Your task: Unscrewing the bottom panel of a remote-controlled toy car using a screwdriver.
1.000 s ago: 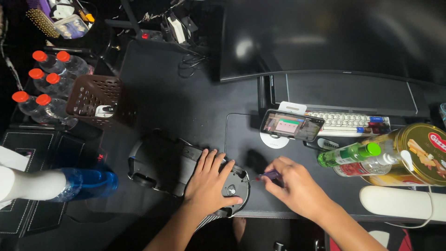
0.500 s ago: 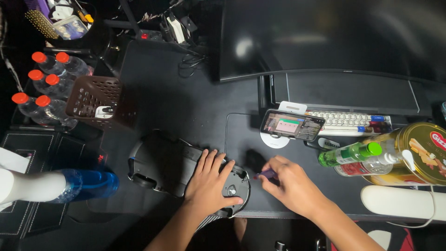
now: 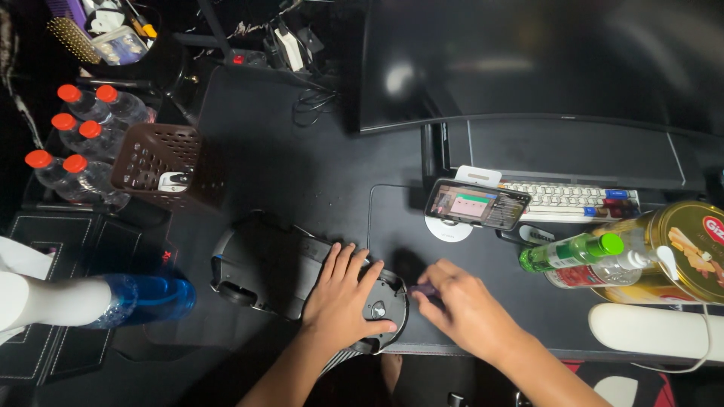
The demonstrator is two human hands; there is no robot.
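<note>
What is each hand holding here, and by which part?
Right hand pinches a small purple-handled tool by its handle; left hand presses flat on the black device.

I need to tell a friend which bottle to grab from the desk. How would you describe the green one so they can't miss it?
Start at the round gold tin on the desk's right edge, below the big monitor. Against its left side lie two bottles. The green bottle is the upper one, with a green cap; the clear pump bottle below it has a white nozzle.

The left hand [image 3: 343, 295] covers much of the black device [image 3: 264, 267] beneath it. At three o'clock, the right hand's [image 3: 467, 309] fingers [image 3: 431, 280] hide all but a sliver of a small purple tool [image 3: 421, 289]. The gold tin [image 3: 690, 245] is cut off at the right edge; the phone [image 3: 477, 203] screen is too small to read.
</note>
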